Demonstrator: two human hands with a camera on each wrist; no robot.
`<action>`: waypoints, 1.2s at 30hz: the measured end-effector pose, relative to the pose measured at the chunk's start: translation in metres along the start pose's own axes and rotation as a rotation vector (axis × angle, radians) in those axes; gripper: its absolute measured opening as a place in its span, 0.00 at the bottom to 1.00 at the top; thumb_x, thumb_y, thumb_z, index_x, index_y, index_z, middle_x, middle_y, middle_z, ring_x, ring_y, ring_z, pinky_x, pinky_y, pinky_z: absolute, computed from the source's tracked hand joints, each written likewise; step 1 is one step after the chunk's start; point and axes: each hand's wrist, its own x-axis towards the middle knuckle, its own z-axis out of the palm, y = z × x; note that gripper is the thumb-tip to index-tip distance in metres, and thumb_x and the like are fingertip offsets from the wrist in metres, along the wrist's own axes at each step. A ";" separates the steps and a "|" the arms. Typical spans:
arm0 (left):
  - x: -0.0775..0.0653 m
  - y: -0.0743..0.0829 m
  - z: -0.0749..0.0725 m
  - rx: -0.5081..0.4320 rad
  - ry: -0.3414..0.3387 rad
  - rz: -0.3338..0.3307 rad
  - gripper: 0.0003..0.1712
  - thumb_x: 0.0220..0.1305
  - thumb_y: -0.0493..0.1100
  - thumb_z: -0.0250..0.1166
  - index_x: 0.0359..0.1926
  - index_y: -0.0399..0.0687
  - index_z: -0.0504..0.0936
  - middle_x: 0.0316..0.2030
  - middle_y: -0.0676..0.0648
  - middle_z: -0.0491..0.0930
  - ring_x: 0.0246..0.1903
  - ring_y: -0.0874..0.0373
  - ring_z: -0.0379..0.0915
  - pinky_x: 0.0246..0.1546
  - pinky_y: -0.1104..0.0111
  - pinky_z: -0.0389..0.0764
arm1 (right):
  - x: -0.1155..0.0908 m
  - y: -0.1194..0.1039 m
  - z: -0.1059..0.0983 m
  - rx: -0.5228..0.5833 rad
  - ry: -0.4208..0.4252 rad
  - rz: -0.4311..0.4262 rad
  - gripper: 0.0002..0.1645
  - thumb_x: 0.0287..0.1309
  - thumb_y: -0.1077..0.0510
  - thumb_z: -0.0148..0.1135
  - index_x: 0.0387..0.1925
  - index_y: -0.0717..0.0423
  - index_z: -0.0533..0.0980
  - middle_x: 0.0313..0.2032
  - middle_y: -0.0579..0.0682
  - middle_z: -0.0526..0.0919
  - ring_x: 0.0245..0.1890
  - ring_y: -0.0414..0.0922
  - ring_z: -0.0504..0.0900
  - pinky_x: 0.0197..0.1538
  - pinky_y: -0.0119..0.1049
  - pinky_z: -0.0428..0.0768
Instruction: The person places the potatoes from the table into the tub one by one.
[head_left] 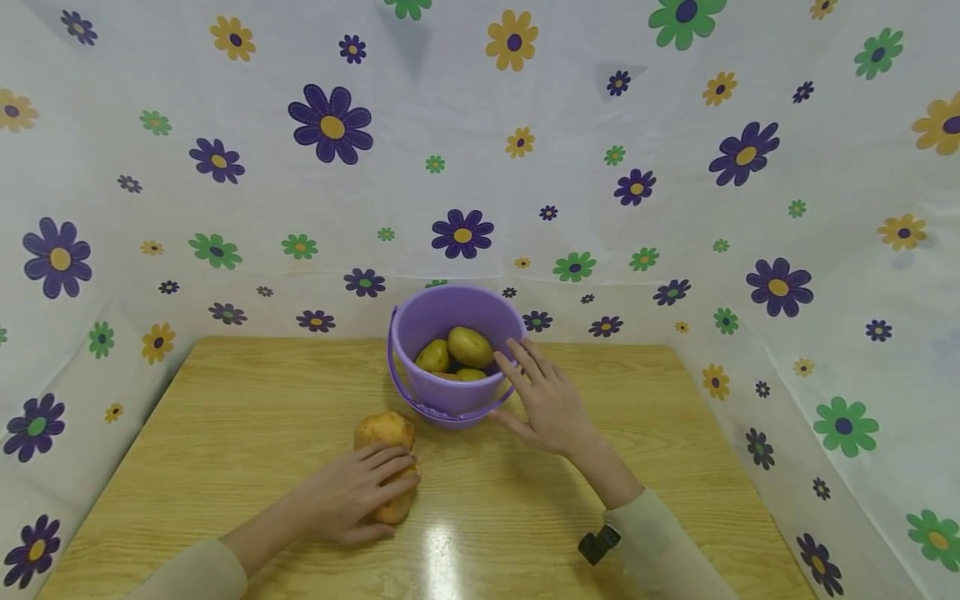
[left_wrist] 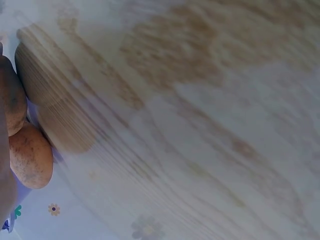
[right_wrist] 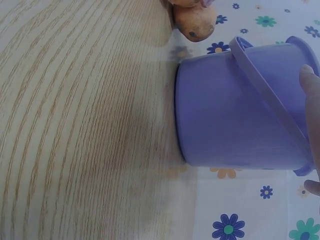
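Note:
A purple bucket (head_left: 457,400) stands upright on the table with several yellowish potatoes (head_left: 470,347) inside. My right hand (head_left: 551,408) is at the bucket's right side, its fingers spread at the rim and the thumb low near the handle. In the right wrist view, the bucket (right_wrist: 240,110) lies sideways across the picture, with the fingers at its rim. In front of the bucket, my left hand (head_left: 360,496) grips a potato (head_left: 397,502), fingers over the top and thumb on the near side. Another potato (head_left: 384,429) lies just beyond it. The left wrist view shows two potatoes (left_wrist: 32,157) at its left edge.
The wooden table (head_left: 247,417) carries the bucket and the loose potatoes. A white cloth (head_left: 420,200) with purple, green and yellow flowers hangs behind it and along both sides. The bucket's purple handle (head_left: 442,414) hangs down across its front.

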 end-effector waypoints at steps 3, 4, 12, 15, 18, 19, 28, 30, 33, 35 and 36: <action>0.000 0.000 0.001 -0.001 0.001 0.004 0.43 0.64 0.72 0.66 0.68 0.49 0.78 0.66 0.42 0.81 0.66 0.46 0.77 0.68 0.53 0.79 | 0.000 0.000 0.000 0.003 -0.001 -0.001 0.56 0.59 0.31 0.69 0.79 0.54 0.63 0.78 0.61 0.67 0.80 0.61 0.64 0.71 0.59 0.79; 0.000 0.001 0.001 -0.003 0.001 0.006 0.43 0.63 0.71 0.67 0.68 0.49 0.78 0.66 0.42 0.81 0.66 0.46 0.77 0.68 0.53 0.80 | 0.000 0.000 0.000 0.003 -0.002 -0.001 0.56 0.59 0.31 0.69 0.80 0.54 0.63 0.78 0.61 0.67 0.80 0.61 0.64 0.71 0.59 0.79; 0.002 0.004 0.000 -0.008 -0.002 0.001 0.43 0.60 0.70 0.71 0.67 0.50 0.79 0.65 0.42 0.81 0.65 0.46 0.77 0.65 0.54 0.82 | 0.000 0.000 -0.001 0.015 -0.005 -0.001 0.55 0.61 0.31 0.67 0.80 0.54 0.63 0.78 0.62 0.67 0.80 0.61 0.64 0.71 0.60 0.79; 0.002 0.004 0.001 -0.011 -0.010 -0.009 0.43 0.60 0.71 0.71 0.67 0.51 0.79 0.65 0.43 0.80 0.65 0.47 0.77 0.64 0.55 0.82 | 0.000 -0.001 -0.002 0.021 -0.001 -0.002 0.56 0.59 0.31 0.69 0.79 0.54 0.63 0.78 0.62 0.67 0.80 0.61 0.64 0.72 0.60 0.78; 0.002 0.005 0.002 -0.014 -0.008 -0.014 0.43 0.58 0.71 0.71 0.66 0.51 0.79 0.64 0.43 0.80 0.64 0.47 0.77 0.64 0.55 0.82 | 0.000 0.000 -0.002 0.020 0.003 -0.005 0.55 0.60 0.31 0.68 0.79 0.54 0.63 0.78 0.62 0.67 0.80 0.61 0.63 0.72 0.60 0.78; 0.002 0.006 0.002 -0.018 -0.004 -0.013 0.43 0.58 0.70 0.72 0.66 0.51 0.79 0.63 0.43 0.80 0.64 0.47 0.77 0.63 0.55 0.82 | 0.000 0.000 -0.001 0.018 0.002 -0.006 0.55 0.61 0.30 0.67 0.79 0.54 0.63 0.78 0.62 0.67 0.80 0.61 0.63 0.72 0.60 0.78; 0.006 0.008 0.003 -0.039 0.040 0.000 0.41 0.53 0.68 0.75 0.62 0.50 0.81 0.59 0.44 0.81 0.61 0.47 0.78 0.62 0.55 0.82 | -0.001 0.001 0.001 0.018 -0.010 -0.001 0.54 0.62 0.30 0.65 0.80 0.53 0.63 0.78 0.61 0.67 0.81 0.61 0.63 0.72 0.59 0.78; 0.007 0.008 0.004 -0.033 0.047 0.006 0.41 0.52 0.68 0.75 0.61 0.51 0.81 0.58 0.44 0.81 0.60 0.48 0.78 0.61 0.56 0.82 | -0.001 0.002 0.001 0.018 -0.007 -0.003 0.54 0.64 0.28 0.63 0.80 0.53 0.62 0.78 0.61 0.67 0.81 0.61 0.63 0.72 0.59 0.78; 0.008 0.008 0.004 -0.031 0.057 0.014 0.40 0.51 0.68 0.75 0.60 0.51 0.81 0.57 0.44 0.81 0.59 0.48 0.78 0.61 0.56 0.82 | -0.001 0.002 0.001 0.019 0.002 -0.009 0.52 0.68 0.26 0.58 0.80 0.54 0.63 0.78 0.61 0.67 0.80 0.61 0.63 0.72 0.59 0.78; 0.009 0.008 0.003 -0.032 0.062 0.016 0.40 0.51 0.67 0.75 0.60 0.51 0.81 0.57 0.44 0.81 0.59 0.48 0.79 0.61 0.56 0.82 | -0.001 0.002 0.001 0.021 0.006 -0.011 0.52 0.70 0.25 0.55 0.80 0.54 0.62 0.78 0.61 0.67 0.80 0.61 0.63 0.72 0.60 0.78; 0.009 0.008 0.003 -0.032 0.064 0.015 0.40 0.51 0.67 0.75 0.59 0.51 0.81 0.56 0.44 0.81 0.59 0.48 0.79 0.61 0.56 0.82 | -0.001 0.002 0.001 0.024 0.007 -0.011 0.52 0.70 0.25 0.54 0.80 0.54 0.62 0.78 0.61 0.67 0.80 0.61 0.63 0.72 0.60 0.78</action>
